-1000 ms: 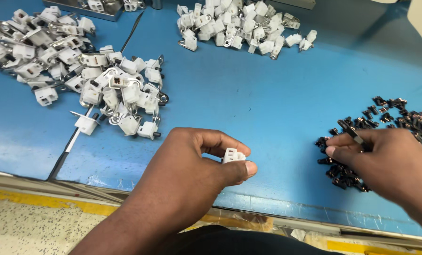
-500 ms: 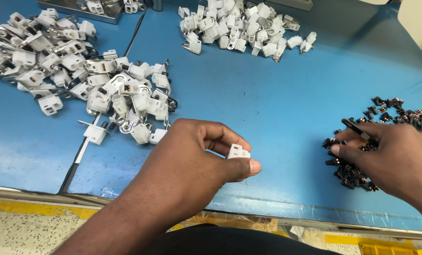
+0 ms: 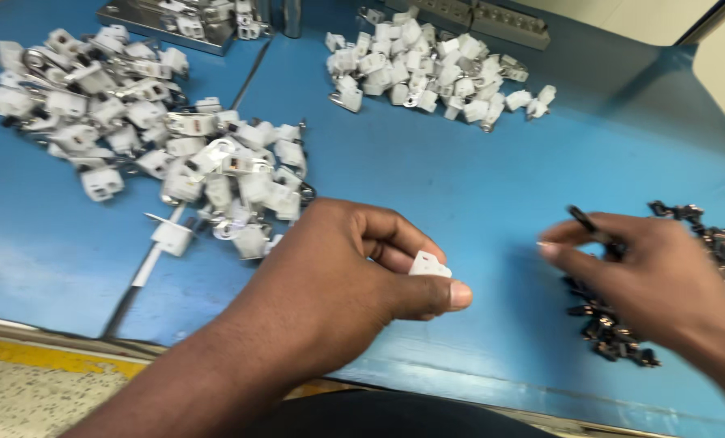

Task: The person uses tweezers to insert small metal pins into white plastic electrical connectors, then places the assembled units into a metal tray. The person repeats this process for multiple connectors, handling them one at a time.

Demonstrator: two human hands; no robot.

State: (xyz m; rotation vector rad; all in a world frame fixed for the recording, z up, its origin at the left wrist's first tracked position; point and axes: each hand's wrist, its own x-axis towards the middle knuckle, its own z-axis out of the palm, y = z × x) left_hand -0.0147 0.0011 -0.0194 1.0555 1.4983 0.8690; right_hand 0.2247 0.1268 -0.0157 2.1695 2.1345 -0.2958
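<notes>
My left hand (image 3: 354, 268) curls palm-down above the blue table (image 3: 476, 186), thumb and fingers pinching a small white plastic housing (image 3: 429, 264). To its right, my right hand (image 3: 646, 276) hovers over the heap of black clips (image 3: 622, 332), fingertips pinching one thin black clip (image 3: 583, 219).

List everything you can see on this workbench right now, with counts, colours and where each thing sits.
White plastic clips, far heap: many, white, top centre.
White plastic clips, near heap: many, white with metal bits, left.
Single white clip: one, white, held in the left hand.
Black small parts: a heap, black, right edge.
Black piece: one, black, pinched in the right hand.
Metal fixture: one, grey, top left.
Table: one, blue.
Left hand: one, centre.
Right hand: one, right, blurred.
</notes>
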